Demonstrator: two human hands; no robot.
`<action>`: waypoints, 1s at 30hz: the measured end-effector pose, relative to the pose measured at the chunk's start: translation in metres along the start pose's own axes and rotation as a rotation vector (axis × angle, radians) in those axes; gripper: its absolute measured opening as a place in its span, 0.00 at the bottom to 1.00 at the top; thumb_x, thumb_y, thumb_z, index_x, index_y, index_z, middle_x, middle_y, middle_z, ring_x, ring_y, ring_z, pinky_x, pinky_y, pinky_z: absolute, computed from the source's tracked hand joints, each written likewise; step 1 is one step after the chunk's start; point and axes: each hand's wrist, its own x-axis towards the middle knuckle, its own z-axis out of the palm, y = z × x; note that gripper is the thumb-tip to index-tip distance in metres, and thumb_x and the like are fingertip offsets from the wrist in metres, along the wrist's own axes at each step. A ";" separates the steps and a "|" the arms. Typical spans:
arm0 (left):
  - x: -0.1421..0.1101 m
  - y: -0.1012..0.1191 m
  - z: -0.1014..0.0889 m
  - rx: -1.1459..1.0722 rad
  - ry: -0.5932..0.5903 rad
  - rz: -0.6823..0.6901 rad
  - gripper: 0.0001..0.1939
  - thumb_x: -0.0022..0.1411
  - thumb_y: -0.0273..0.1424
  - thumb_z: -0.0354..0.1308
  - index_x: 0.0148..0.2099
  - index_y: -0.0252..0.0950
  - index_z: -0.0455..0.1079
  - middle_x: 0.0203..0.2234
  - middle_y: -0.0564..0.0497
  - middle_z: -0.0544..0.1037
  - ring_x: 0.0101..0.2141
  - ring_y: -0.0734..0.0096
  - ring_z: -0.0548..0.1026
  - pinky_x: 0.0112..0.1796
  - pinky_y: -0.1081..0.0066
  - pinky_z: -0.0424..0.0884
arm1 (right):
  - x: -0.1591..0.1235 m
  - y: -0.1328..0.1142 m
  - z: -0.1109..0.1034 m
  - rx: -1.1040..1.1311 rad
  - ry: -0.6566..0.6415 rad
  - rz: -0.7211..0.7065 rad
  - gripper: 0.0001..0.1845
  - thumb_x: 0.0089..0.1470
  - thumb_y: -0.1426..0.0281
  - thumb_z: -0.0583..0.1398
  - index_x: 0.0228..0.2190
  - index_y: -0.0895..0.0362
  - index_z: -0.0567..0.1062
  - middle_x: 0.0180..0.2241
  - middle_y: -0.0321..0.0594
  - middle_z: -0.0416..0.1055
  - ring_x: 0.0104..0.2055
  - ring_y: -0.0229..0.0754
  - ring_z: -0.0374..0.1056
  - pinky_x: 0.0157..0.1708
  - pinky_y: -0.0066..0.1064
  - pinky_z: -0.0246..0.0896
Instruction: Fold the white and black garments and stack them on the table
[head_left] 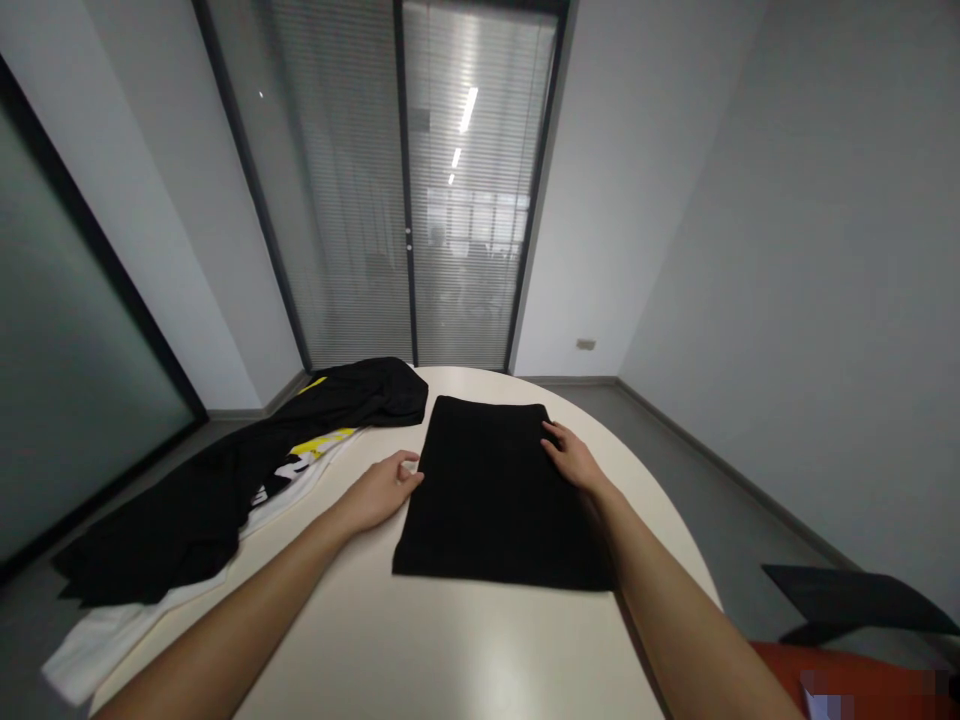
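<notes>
A black cloth point(502, 500), folded into a neat rectangle, lies flat on the pale table point(450, 650). At its left edge is my left hand point(381, 490), fingers and thumb apart, the thumb tip touching the border of the cloth. My right hand point(574, 458) rests over the upper right edge with its fingers spread on the fabric. Neither hand grips the cloth. Which kind of garment it is cannot be made out from the folded shape.
Loose black clothing point(195, 490) with yellow patches is heaped along the table's left side, over a white garment point(97, 640) hanging past the edge. A chair with a black armrest point(862, 598) and red seat point(780, 670) stands at lower right. Blinds-covered glass panels point(472, 250) are behind.
</notes>
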 end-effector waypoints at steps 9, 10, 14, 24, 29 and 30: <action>-0.050 0.015 -0.041 -0.328 -0.646 -0.168 0.48 0.58 0.38 0.64 0.72 0.42 0.39 0.32 0.53 0.79 0.24 0.71 0.78 0.16 0.81 0.59 | -0.021 0.004 -0.009 -0.094 -0.035 -0.046 0.26 0.61 0.59 0.55 0.57 0.54 0.72 0.62 0.48 0.63 0.63 0.51 0.60 0.62 0.44 0.55; -0.050 0.016 -0.044 -0.347 -0.685 -0.172 0.52 0.58 0.36 0.64 0.73 0.45 0.34 0.33 0.52 0.79 0.24 0.71 0.79 0.16 0.81 0.60 | -0.023 0.003 -0.010 -0.100 -0.046 -0.054 0.26 0.61 0.59 0.55 0.57 0.54 0.72 0.62 0.48 0.64 0.63 0.51 0.61 0.62 0.44 0.56; -0.048 0.017 -0.046 -0.412 -0.807 -0.179 0.58 0.56 0.28 0.65 0.73 0.49 0.25 0.36 0.52 0.80 0.19 0.76 0.76 0.16 0.82 0.60 | -0.030 -0.006 -0.016 -0.116 -0.050 -0.053 0.24 0.61 0.60 0.56 0.56 0.53 0.73 0.60 0.46 0.66 0.60 0.52 0.63 0.60 0.44 0.58; -0.046 0.007 -0.039 -0.336 -0.876 -0.222 0.40 0.57 0.38 0.65 0.69 0.39 0.56 0.17 0.59 0.73 0.13 0.77 0.69 0.16 0.79 0.63 | -0.041 -0.034 -0.031 -0.291 -0.046 0.002 0.21 0.60 0.63 0.58 0.53 0.54 0.75 0.56 0.50 0.69 0.55 0.53 0.67 0.54 0.43 0.61; -0.045 0.018 -0.043 -0.129 -0.455 -0.079 0.31 0.65 0.49 0.54 0.61 0.33 0.69 0.26 0.48 0.81 0.20 0.71 0.75 0.23 0.73 0.70 | -0.060 -0.078 -0.041 -0.346 -0.071 -0.182 0.22 0.62 0.62 0.56 0.55 0.52 0.74 0.62 0.48 0.63 0.61 0.56 0.60 0.58 0.49 0.56; -0.045 0.022 -0.039 -0.095 -0.303 0.013 0.30 0.66 0.49 0.52 0.61 0.34 0.69 0.31 0.45 0.82 0.27 0.67 0.78 0.30 0.69 0.74 | -0.066 -0.090 -0.041 -0.294 -0.108 -0.261 0.24 0.64 0.59 0.54 0.58 0.51 0.71 0.63 0.47 0.62 0.63 0.54 0.57 0.60 0.48 0.53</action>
